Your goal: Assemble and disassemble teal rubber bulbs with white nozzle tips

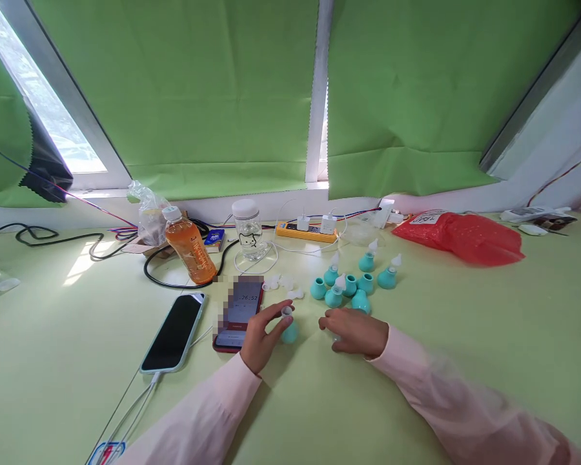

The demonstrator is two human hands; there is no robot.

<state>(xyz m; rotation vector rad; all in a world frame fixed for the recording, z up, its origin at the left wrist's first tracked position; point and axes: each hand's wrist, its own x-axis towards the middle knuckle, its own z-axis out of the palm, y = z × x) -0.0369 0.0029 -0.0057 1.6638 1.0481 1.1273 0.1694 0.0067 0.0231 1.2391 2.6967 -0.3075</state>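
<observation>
Bulb (289, 333) (teal), just below frame centre: likely light, soft, squeezable; best gripped at its neck. Left hand (262, 332) pinches pale collar (286, 311) at its top; right hand (356, 330) apart, fingers curled, grip cannot be told

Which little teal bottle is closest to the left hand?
The teal bottle right by the left hand's fingertips. It's apart from the other teal bottles, which are grouped beyond the right hand.
</observation>
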